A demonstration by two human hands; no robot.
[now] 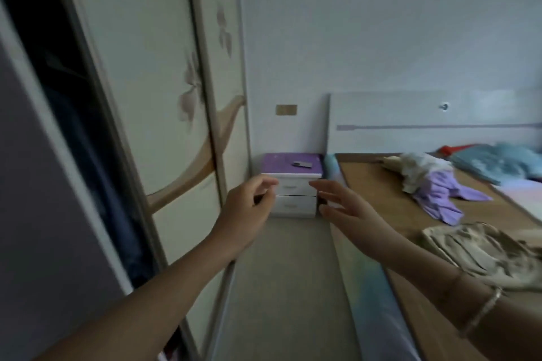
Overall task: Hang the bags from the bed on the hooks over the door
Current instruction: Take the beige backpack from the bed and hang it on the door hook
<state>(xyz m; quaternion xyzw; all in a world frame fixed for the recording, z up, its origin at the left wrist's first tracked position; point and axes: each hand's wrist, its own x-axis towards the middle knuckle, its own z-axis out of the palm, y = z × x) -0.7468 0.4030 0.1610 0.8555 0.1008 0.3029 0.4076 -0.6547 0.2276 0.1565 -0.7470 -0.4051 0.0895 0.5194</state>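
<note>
Both bare forearms reach forward into the aisle between wardrobe and bed; the left hand (249, 208) has its fingers loosely curled on nothing, and the right hand (349, 211) has its fingers spread, also empty. Nothing is picked up yet, so the step in hand looks like fetching. On the wood-topped bed (369, 184) I count two likely bags: a crumpled beige fabric bag (481, 249) just beside the right wrist, and a cream and lilac cloth bundle (431, 184) further up. Next move, probably: turn right and grasp the beige one. No door hooks are in view.
</note>
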